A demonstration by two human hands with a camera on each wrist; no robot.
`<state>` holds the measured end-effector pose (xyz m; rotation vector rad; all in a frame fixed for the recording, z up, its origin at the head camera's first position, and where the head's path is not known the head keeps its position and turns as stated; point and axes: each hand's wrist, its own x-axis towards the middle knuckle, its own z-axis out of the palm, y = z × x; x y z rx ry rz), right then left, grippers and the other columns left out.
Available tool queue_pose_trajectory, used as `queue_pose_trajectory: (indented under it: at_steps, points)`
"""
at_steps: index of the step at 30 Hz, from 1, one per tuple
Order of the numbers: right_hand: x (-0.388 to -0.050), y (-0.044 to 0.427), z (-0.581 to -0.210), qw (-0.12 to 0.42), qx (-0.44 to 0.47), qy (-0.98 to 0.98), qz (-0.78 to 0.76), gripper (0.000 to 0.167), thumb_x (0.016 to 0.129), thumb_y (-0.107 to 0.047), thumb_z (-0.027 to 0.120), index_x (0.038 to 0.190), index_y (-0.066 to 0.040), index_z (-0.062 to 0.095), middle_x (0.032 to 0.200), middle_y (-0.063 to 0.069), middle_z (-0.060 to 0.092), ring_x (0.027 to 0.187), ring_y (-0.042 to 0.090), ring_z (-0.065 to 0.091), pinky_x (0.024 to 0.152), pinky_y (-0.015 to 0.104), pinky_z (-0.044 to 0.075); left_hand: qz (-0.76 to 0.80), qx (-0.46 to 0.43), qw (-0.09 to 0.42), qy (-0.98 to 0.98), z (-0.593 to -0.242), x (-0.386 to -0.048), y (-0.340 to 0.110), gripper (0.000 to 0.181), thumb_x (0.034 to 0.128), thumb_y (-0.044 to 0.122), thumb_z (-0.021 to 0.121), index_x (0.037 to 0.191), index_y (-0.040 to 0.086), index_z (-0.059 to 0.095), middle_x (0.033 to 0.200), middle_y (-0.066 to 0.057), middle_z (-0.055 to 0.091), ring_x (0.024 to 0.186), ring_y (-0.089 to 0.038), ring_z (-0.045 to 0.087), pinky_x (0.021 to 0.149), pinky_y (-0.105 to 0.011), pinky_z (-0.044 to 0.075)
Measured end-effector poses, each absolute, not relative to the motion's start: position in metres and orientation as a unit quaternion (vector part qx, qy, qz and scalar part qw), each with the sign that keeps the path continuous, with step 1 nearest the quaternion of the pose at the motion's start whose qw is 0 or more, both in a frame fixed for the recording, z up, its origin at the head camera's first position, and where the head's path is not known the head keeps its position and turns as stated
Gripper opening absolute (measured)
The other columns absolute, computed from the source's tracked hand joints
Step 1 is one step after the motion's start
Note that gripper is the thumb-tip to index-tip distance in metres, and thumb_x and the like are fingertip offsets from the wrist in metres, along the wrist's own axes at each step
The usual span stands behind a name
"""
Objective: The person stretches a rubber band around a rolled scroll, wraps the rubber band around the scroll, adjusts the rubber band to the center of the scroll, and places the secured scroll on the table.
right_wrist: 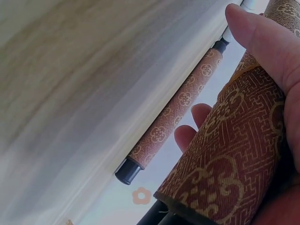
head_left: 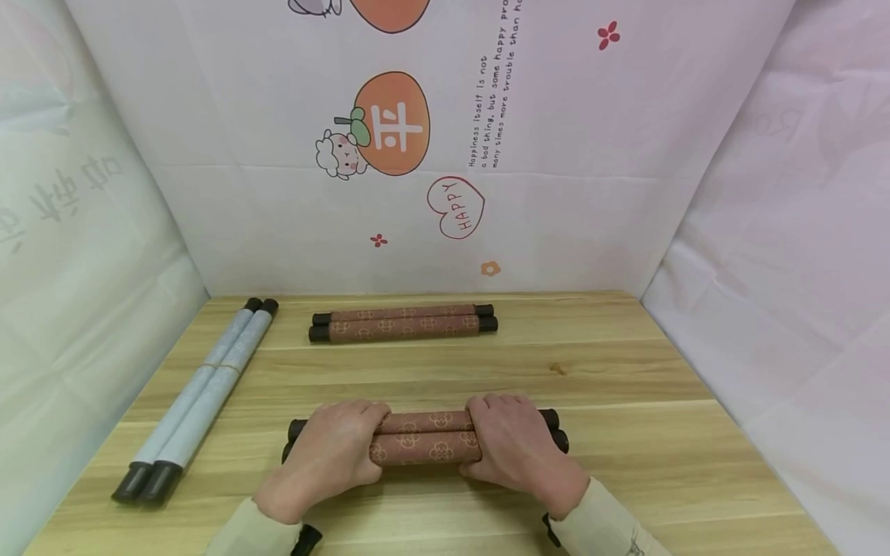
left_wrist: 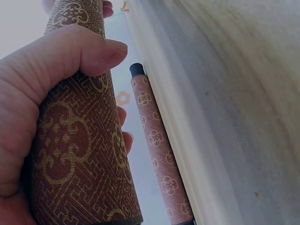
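Both of my hands grip a rolled scroll point(head_left: 424, 446), one towards each end. It has brown-red cloth with gold flower patterns, two parallel rolls and black end knobs. My left hand point(head_left: 335, 448) wraps around its left part, and in the left wrist view the thumb point(left_wrist: 101, 54) lies across the patterned cloth point(left_wrist: 75, 154). The right part is in my right hand point(head_left: 518, 444); fingertips point(right_wrist: 185, 136) show past the roll's far side in the right wrist view. A shadow falls on the table just below the scroll. The palms hide part of both ends.
Farther back on the wooden table point(head_left: 612, 371) lies another brown patterned scroll point(head_left: 405, 326), parallel to the held one. A pale blue scroll point(head_left: 208, 386) with black knobs and a thin band lies slanted at the left. White printed cloth point(head_left: 556, 216) rises behind and at both sides.
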<state>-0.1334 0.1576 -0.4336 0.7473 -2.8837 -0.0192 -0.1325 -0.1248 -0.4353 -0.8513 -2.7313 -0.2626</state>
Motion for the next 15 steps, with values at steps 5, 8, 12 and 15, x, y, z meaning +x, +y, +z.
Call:
queue_pose_trajectory:
  at_steps: [5,8,12,15]
  points:
    - [-0.133,0.154,-0.434,0.1,0.27,-0.958,0.008,0.068,0.067,-0.064,0.089,0.105,-0.014,0.063,0.091,0.0,0.067,0.084,0.019,0.067,0.081,0.043,0.057,-0.094,-0.302,0.135,-0.939,-0.436,-0.132,-0.122,0.049,0.0596,0.024,0.085,0.106,0.017,0.071,0.091,0.004,0.072,0.079,-0.013,0.067,0.066,-0.037,0.055]
    - [-0.132,0.151,-0.435,0.109,0.279,-0.954,0.012,0.065,0.066,-0.062,0.09,0.102,-0.014,0.063,0.089,-0.001,0.067,0.079,0.018,0.066,0.074,0.041,0.058,-0.092,-0.303,0.133,-0.939,-0.436,-0.132,-0.121,0.049,0.0594,0.024,0.084,0.106,0.017,0.071,0.09,0.004,0.071,0.077,-0.013,0.066,0.067,-0.038,0.055]
    - [-0.132,0.149,-0.436,0.112,0.273,-0.955,0.012,0.066,0.066,-0.065,0.089,0.102,-0.015,0.063,0.09,-0.001,0.068,0.08,0.018,0.066,0.072,0.041,0.058,-0.093,-0.303,0.137,-0.938,-0.436,-0.131,-0.12,0.048,0.0592,0.023,0.084,0.105,0.017,0.071,0.087,0.005,0.07,0.074,-0.012,0.064,0.066,-0.037,0.054]
    - [-0.131,0.145,-0.436,0.115,0.279,-0.953,0.017,0.068,0.066,-0.066,0.088,0.105,-0.015,0.064,0.09,-0.002,0.068,0.078,0.017,0.066,0.07,0.039,0.058,-0.096,-0.31,0.143,-0.935,-0.436,-0.13,-0.118,0.047,0.0594,0.024,0.084,0.104,0.017,0.071,0.086,0.006,0.068,0.073,-0.011,0.063,0.064,-0.036,0.054]
